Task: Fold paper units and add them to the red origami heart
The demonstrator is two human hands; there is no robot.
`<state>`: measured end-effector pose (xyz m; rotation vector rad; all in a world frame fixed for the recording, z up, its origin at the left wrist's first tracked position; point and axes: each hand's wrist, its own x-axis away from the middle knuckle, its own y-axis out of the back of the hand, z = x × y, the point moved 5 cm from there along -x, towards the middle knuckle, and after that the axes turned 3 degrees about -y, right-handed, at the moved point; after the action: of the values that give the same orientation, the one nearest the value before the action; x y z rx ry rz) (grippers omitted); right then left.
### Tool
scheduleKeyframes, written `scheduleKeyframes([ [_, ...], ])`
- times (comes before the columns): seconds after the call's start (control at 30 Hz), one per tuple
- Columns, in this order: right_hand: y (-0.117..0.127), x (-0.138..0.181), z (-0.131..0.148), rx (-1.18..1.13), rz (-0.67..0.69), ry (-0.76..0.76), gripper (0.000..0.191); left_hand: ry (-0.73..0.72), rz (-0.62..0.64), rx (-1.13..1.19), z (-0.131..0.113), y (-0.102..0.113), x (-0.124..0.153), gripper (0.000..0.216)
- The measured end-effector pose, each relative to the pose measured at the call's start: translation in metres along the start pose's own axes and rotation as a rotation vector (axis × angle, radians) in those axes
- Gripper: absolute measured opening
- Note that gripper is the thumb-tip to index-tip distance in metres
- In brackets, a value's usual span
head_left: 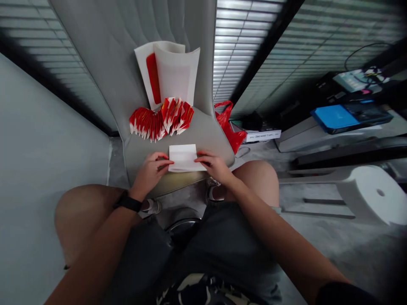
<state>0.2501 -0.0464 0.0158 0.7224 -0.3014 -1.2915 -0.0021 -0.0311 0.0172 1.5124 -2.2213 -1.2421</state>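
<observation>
A white sheet of paper (182, 157) with a crease across it is held just above the front of the grey chair seat (143, 148). My left hand (154, 167) pinches its left edge between thumb and fingers. On the opposite edge, my right hand (213, 163) grips the paper the same way. Behind the paper, a fanned row of folded red and white paper pieces (148, 123) lies on the seat. Larger curled white sheets with a red patch (176, 76) lean upright against the chair's backrest.
A red plastic bag (230, 129) and a white box (263, 135) are right of the chair. Farther right are a white stool (375, 192) lying on its side and a blue box (335, 117). A pale wall (47, 140) bounds the left.
</observation>
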Motion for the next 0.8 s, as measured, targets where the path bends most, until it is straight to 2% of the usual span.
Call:
scheduleKeyframes([
  [0.07, -0.007, 0.008, -0.007, 0.054, -0.004, 0.017, 0.020, 0.010, 0.078, -0.048, 0.006, -0.010, 0.004, 0.022],
  [0.13, -0.010, 0.011, -0.009, 0.084, -0.037, 0.020, 0.020, 0.048, 0.082, -0.080, 0.010, -0.015, 0.004, 0.025],
  [0.3, -0.017, 0.007, -0.013, 0.105, -0.136, -0.077, 0.029, 0.152, 0.012, -0.183, 0.008, -0.021, 0.000, 0.028],
  [0.47, -0.026, 0.003, -0.018, 0.187, -0.223, -0.194, 0.022, 0.219, -0.075, -0.289, -0.001, -0.024, 0.001, 0.016],
  [0.53, -0.028, 0.003, -0.018, 0.195, -0.246, -0.216, 0.019, 0.229, -0.106, -0.288, -0.004, -0.024, 0.002, 0.025],
  [0.67, -0.030, 0.002, -0.019, 0.200, -0.269, -0.255, 0.019, 0.194, -0.157, -0.299, -0.010, -0.023, 0.004, 0.054],
  [0.8, -0.030, 0.002, -0.019, 0.198, -0.265, -0.265, 0.029, 0.038, -0.064, -0.347, -0.021, -0.031, 0.004, 0.048],
])
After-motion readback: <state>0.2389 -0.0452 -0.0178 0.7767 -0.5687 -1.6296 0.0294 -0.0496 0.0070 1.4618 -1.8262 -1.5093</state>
